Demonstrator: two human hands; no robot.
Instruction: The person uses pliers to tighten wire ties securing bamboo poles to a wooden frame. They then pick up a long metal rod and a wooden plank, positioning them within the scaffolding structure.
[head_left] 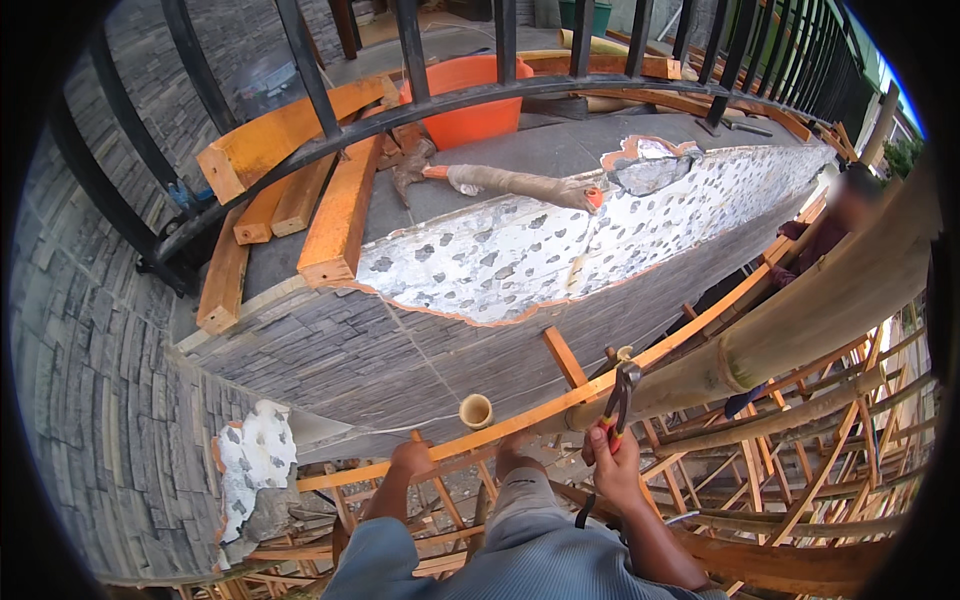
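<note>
My right hand (pixel 617 470) is closed around the red and yellow handles of a pair of pincers (pixel 622 390). Their dark metal jaws point up beside a long wooden rail (pixel 530 410), close to a small bamboo end (pixel 624 354). Further left, my left hand (pixel 412 459) is wrapped over the same rail, beside a short wood end (pixel 416 437). Between my hands the open end of a bamboo pole (pixel 476 411) rises just beyond the rail. A wooden crosspiece (pixel 566 358) runs from the rail toward the stone-clad wall (pixel 390 350).
Below me spreads a lattice of timber and bamboo scaffolding (pixel 800 470). A thick bamboo pole (pixel 800 320) slants up at right, near another person (pixel 825 225). The ledge beyond holds wooden beams (pixel 345 215), an orange tub (pixel 470 110), a wrapped stick (pixel 520 184) and black railing (pixel 410 50).
</note>
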